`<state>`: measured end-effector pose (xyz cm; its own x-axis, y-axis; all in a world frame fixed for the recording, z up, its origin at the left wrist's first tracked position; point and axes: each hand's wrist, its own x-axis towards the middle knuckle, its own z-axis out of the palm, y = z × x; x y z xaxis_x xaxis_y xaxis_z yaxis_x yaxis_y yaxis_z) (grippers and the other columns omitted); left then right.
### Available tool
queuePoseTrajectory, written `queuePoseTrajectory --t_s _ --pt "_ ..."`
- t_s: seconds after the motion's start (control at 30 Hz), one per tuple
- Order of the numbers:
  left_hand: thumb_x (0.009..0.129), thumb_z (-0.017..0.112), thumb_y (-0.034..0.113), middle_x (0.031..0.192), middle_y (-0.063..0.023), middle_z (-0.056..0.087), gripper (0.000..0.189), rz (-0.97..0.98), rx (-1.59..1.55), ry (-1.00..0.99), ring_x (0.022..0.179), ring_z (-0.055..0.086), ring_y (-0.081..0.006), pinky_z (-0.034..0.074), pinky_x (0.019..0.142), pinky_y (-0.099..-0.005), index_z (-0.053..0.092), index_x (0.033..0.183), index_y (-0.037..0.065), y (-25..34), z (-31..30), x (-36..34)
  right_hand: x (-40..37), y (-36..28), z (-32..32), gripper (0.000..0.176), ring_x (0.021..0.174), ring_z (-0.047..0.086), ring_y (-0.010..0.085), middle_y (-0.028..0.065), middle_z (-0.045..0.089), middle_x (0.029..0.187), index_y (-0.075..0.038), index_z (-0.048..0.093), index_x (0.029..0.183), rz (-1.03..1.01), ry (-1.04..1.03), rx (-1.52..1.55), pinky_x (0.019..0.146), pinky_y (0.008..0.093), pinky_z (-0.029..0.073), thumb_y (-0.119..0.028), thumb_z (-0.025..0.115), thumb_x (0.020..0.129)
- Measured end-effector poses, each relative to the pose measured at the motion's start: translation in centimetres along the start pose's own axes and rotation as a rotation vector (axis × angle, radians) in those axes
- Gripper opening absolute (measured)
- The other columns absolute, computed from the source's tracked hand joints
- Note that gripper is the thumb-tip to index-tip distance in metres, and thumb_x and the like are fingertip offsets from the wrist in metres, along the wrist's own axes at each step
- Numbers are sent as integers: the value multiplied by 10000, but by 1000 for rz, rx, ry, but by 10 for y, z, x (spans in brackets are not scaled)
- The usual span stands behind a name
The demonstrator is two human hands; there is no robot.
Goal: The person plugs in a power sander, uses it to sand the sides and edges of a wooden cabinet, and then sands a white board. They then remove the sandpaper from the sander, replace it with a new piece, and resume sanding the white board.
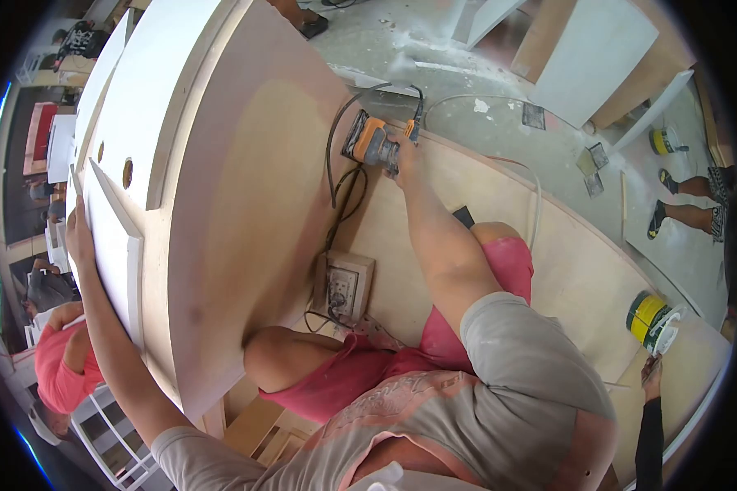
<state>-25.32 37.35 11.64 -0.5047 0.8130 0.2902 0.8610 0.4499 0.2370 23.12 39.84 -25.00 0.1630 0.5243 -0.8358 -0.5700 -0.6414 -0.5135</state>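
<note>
- My right hand (409, 159) grips an orange sander (374, 139), fingers closed around its dark grey body, at the far end of a broad wooden panel (258, 155).
- The sander's pad faces the panel; whether the two touch, I cannot tell.
- My left hand (79, 235), open with fingers extended, rests along the edge of a white panel (115, 258) on the other side of the wooden one.
- I sit, knees bent, on a pale wooden board (483, 192), a black cable (330, 155) looping beside the sander and a socket box (359, 286) near my knee.
- Off to my right, a co-worker's hand (652, 374) reaches a yellow-and-black bucket (648, 317).
- Behind my left arm is a person in a red top (60, 368).
</note>
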Motion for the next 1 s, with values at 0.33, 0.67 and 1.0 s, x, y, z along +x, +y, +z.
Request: queuePoseTrajectory --t_s 0.33,0.67,1.0 --pt "840 446 558 1114 -212 576 678 30 89 7 1057 534 -293 365 930 -332 556 1139 -41 18 -4 -9 21 -12 0 286 636 540 213 70 565 784 -123 542 896 -3 -119 55 479 370 437 -314 621 698" --pt "907 382 437 1205 -171 526 498 225 49 -83 1170 442 -281 308 995 -327 521 1225 80 -60 12 44 -25 -23 1 412 663 572 217 78 573 779 -65 536 959 -207 -317 14 461 366 465 -295 655 638" --pt "871 409 537 1202 -120 540 628 -20 -103 -48 1080 513 -224 373 931 -303 487 1254 45 -21 -12 10 24 2 -3 299 642 552 199 48 576 747 -140 549 914 -49 -202 229 499 347 439 -257 615 647"
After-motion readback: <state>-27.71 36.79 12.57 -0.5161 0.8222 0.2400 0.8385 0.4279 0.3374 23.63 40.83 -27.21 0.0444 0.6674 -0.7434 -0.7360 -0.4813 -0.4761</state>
